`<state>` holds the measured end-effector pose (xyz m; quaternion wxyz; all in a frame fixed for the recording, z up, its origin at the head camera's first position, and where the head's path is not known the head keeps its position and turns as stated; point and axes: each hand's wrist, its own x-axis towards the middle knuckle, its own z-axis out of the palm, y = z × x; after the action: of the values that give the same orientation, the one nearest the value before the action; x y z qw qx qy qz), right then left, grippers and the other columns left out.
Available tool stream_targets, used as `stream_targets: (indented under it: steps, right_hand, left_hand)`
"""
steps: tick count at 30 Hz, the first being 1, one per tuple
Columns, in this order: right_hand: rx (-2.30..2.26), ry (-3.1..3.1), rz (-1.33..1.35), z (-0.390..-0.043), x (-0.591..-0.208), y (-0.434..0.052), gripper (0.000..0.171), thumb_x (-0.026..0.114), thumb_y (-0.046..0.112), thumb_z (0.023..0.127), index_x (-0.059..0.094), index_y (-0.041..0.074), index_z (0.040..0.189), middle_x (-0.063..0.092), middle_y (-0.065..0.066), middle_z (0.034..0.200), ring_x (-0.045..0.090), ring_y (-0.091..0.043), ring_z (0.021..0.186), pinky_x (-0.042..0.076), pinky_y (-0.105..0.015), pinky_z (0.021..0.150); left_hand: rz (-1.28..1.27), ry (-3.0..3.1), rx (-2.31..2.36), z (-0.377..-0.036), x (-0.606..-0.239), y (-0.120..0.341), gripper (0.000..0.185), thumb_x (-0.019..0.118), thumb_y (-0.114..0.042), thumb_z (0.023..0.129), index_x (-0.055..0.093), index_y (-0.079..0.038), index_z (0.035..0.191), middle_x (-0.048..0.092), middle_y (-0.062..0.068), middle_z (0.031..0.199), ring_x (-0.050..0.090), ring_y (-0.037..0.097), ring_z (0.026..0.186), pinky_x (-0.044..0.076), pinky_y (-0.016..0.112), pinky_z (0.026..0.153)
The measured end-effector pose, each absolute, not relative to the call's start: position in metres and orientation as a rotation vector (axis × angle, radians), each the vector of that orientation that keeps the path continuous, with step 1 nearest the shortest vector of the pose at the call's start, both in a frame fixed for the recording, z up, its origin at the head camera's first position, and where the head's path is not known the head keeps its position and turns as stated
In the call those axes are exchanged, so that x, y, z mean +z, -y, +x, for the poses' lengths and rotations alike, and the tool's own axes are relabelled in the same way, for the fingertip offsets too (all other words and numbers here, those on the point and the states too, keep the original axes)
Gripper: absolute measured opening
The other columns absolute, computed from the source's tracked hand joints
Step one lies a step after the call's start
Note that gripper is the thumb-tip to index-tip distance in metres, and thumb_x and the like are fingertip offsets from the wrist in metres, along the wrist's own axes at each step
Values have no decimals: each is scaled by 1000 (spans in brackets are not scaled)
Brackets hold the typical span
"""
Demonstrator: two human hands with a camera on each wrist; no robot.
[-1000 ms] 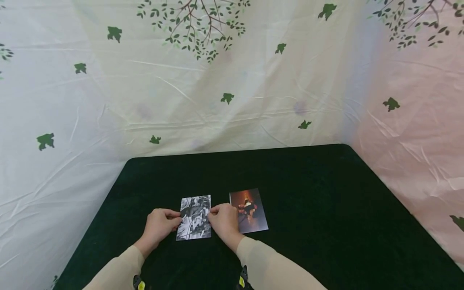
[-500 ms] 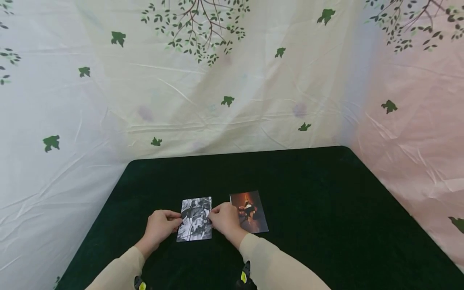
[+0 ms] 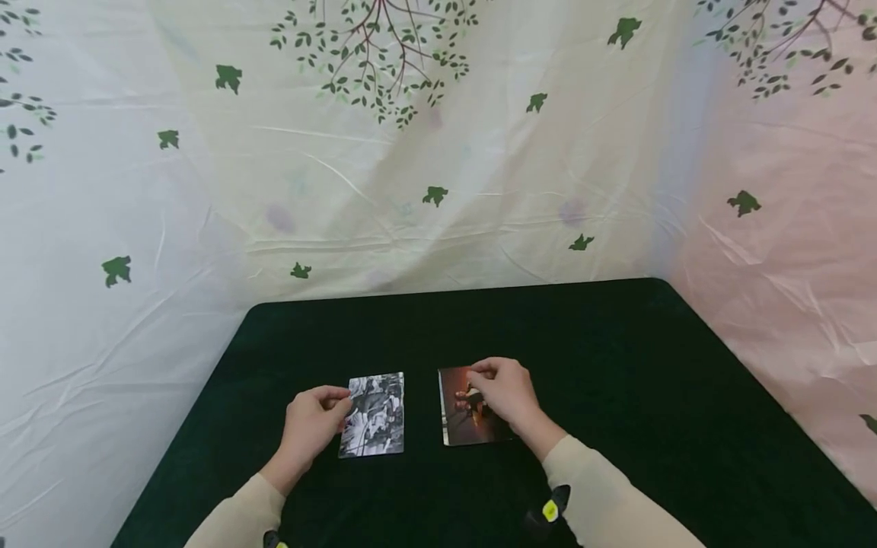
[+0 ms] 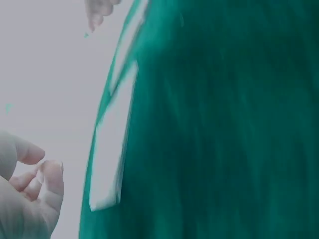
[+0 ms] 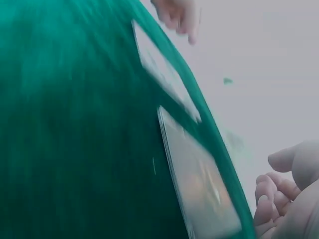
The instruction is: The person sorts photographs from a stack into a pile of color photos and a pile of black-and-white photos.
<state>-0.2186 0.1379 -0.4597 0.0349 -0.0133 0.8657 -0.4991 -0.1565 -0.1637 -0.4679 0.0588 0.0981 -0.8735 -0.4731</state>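
A black-and-white photo lies flat on the dark green table. A colour photo with an orange glow lies just to its right. My left hand sits at the black-and-white photo's left edge with loosely curled fingers that hold nothing. In the left wrist view those fingers stand a little apart from the photo. My right hand hovers over the colour photo and hides its upper right part. The right wrist view shows bent fingers beside that photo, with no grip on it.
A pale sheet printed with green leaves and branches hangs close behind the table and along both sides. The table's far edge meets it. Beige sleeves cover both forearms.
My right hand left the black-and-white photo's right edge and moved right, over the colour photo. The left hand stayed at the left edge.
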Motion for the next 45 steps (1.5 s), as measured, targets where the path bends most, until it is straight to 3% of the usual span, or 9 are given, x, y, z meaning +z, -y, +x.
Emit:
stream_targets:
  steps: [7, 17, 32, 45]
  right_hand:
    - [-1373, -2739, 67, -227, -478, -186, 28, 66, 34, 91, 66, 12, 108, 64, -4, 93, 59, -18, 77, 47, -31, 62]
    - [-1308, -2709, 2, -228, -485, -187, 42, 68, 41, 88, 64, 8, 115, 64, -2, 92, 58, -16, 78, 47, -32, 64]
    - [-1272, -2643, 2, -230, -482, -171, 56, 74, 44, 81, 62, 5, 119, 65, -2, 88, 58, -16, 72, 47, -31, 60]
    - [-1131, -2755, -39, -229, -484, -160, 53, 77, 43, 78, 63, 8, 116, 60, -1, 82, 55, -15, 67, 44, -30, 57]
  left_hand:
    - [78, 2696, -1351, -164, -460, 112, 19, 65, -16, 91, 70, -6, 106, 63, 2, 72, 58, 13, 58, 49, 28, 53]
    - [-154, 2720, -1581, -187, -473, 61, 22, 65, -12, 91, 65, 3, 107, 65, 7, 71, 59, 12, 54, 49, 29, 48]
    - [-135, 2796, -1553, -199, -484, 59, 22, 62, -5, 90, 65, 7, 109, 63, 1, 63, 59, 12, 50, 48, 29, 46]
    - [-115, 2821, -1574, -199, -484, 62, 28, 67, -5, 85, 65, 4, 111, 62, -1, 64, 60, 13, 52, 49, 30, 47]
